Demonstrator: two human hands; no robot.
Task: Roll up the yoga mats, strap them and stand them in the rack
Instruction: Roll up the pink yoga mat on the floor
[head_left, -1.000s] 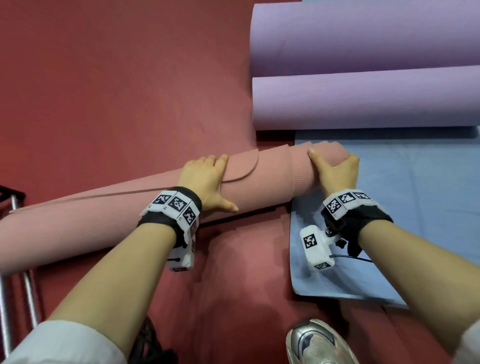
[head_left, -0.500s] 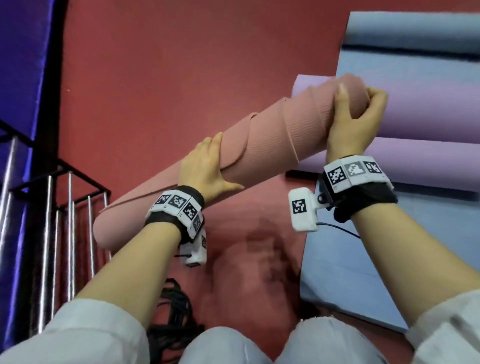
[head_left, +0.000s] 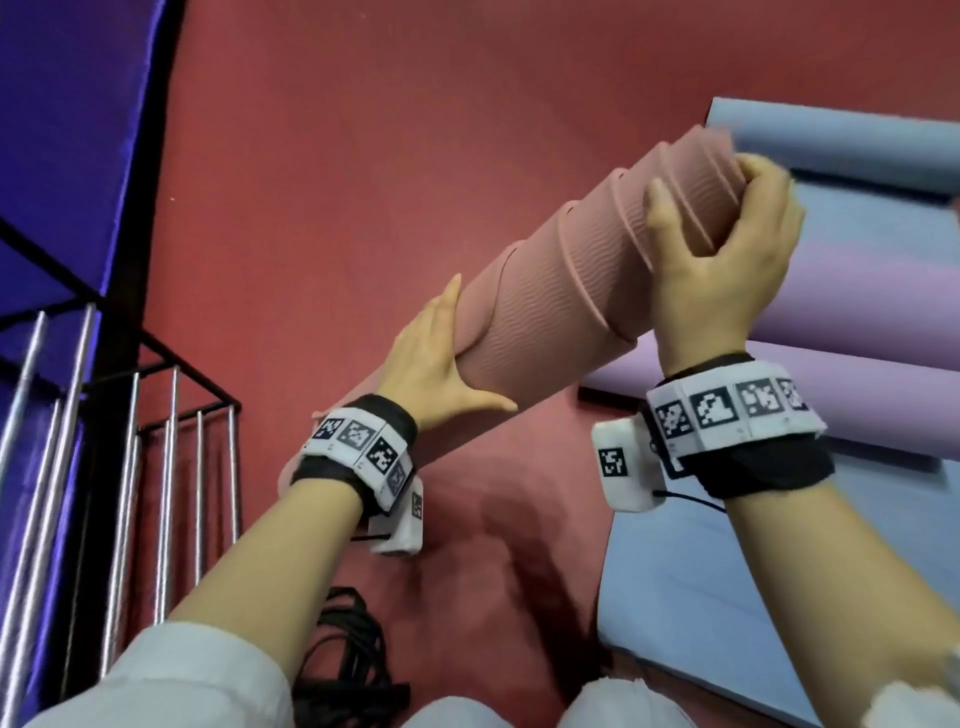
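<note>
- Black straps: a loose coil on the red floor, close to the person's white-clad knees.
- Wrist bands: one with printed square markers on each forearm, each carrying a small white box.
- Left grip: spread wide around the lower half of the pink mat, thumb reaching underneath and fingers lying up along the far side.
- Right grip: closed over the upper end of the pink mat, fingers curled over the end and thumb laid across the near face.
- Pink mat: rolled, held in the air at a slant, high end to the right and low end to the left near the rack. The roll is uneven: its layers step outward in a spiral toward the high end, and the surface is ribbed.
- Rack: black frame with upright metal bars, at the left.
- Blue mat: flat on the floor, at the right.
- Purple rolls: two lying on the blue mat, beyond the right grip.
</note>
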